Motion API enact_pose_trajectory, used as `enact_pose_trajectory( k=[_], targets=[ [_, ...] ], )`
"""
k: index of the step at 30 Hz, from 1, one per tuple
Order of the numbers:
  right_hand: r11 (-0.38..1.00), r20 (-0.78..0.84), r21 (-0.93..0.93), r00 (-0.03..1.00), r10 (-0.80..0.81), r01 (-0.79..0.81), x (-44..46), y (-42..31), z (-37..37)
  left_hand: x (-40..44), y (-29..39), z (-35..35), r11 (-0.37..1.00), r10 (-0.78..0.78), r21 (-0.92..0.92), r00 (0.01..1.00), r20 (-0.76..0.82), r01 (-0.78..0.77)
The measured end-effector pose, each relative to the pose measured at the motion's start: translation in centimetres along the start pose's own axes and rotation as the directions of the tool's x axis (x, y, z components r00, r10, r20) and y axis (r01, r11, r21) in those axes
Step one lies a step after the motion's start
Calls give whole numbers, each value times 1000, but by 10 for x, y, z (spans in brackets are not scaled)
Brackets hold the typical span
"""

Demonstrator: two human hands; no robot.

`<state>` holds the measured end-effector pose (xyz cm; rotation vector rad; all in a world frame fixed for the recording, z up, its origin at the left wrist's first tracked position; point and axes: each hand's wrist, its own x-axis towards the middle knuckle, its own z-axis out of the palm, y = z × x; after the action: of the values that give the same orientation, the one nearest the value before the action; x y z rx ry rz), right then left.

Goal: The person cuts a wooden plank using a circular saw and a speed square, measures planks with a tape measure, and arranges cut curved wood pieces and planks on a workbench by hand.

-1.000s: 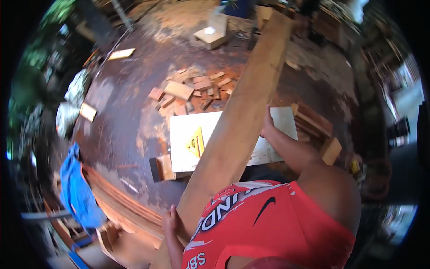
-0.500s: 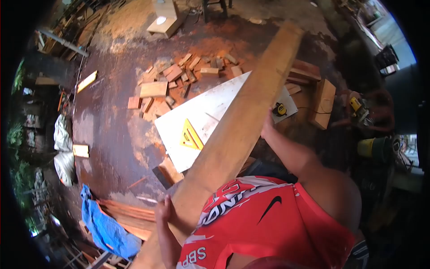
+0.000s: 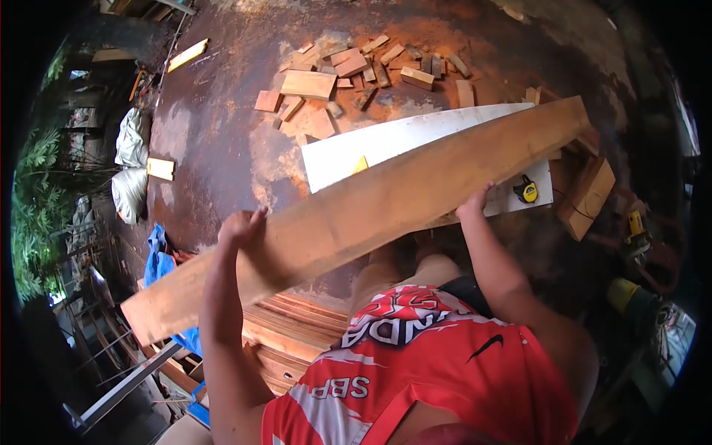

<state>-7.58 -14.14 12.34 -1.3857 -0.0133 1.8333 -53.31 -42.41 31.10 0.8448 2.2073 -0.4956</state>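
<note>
A long, wide wooden plank (image 3: 386,200) slants across the view, its right end higher in the frame. My left hand (image 3: 242,226) grips its far edge toward the left end, fingers partly hidden. On the near edge, right of the middle, my right hand (image 3: 475,202) is closed round the wood. Beneath the plank lies a white board (image 3: 415,137), largely covered by it. A yellow and black tape measure (image 3: 526,190) rests on the board near my right hand. Only a tip of the yellow triangle (image 3: 360,164) shows beyond the plank.
Wood offcuts (image 3: 308,84) are scattered on the floor beyond the board. Long stacked boards (image 3: 289,326) lie below the plank, and a blue sheet (image 3: 158,256) is at the left. Wooden blocks (image 3: 589,196) stand at the right, with a yellow tool (image 3: 636,225) farther out.
The plank has swung from steep to flatter, and its left end has come into view. My left hand has moved up and forward with it. More of the stacked boards shows.
</note>
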Motion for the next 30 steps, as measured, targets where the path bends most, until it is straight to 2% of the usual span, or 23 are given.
enact_pose_trajectory(
  k=[4,7,10,14,16,20,22,25,26,28,29,30],
  targets=[
    [998,-22,-16,998,58,-59,48,27,14,94,-16,-21,998,52,-23,999,11,-51],
    [997,-127,-65,991,-45,37,74,52,30,160,-22,-14,995,69,-66,998,-13,-70],
    [999,-92,-9,994,-52,51,78,62,54,218,-23,-2,995,72,-67,997,-37,-74],
    [1000,-100,14,995,-22,23,84,69,64,260,-17,10,991,107,-76,994,-39,-110],
    [998,3,-2,998,-58,58,95,74,65,282,-21,16,986,147,-81,989,-26,-149],
    [997,-48,-42,997,-59,57,97,78,71,327,-30,31,976,181,-117,983,-23,-182],
    [993,8,-70,996,-90,91,109,79,63,348,-31,35,965,213,-163,977,27,-206],
    [992,-57,-94,994,-91,86,113,79,57,363,-30,30,965,230,-139,972,39,-222],
    [992,-69,-95,994,-88,82,110,82,50,366,-29,30,962,243,-124,970,-10,-242],
    [920,-62,-390,995,-80,50,104,83,34,369,-29,28,957,263,-110,963,-56,-267],
    [918,-72,-392,993,-89,54,107,85,12,371,-27,27,934,311,-135,938,-154,-332],
    [565,26,-821,993,-113,86,113,90,-19,370,-24,27,906,348,-159,903,-252,-393]
  ],
)
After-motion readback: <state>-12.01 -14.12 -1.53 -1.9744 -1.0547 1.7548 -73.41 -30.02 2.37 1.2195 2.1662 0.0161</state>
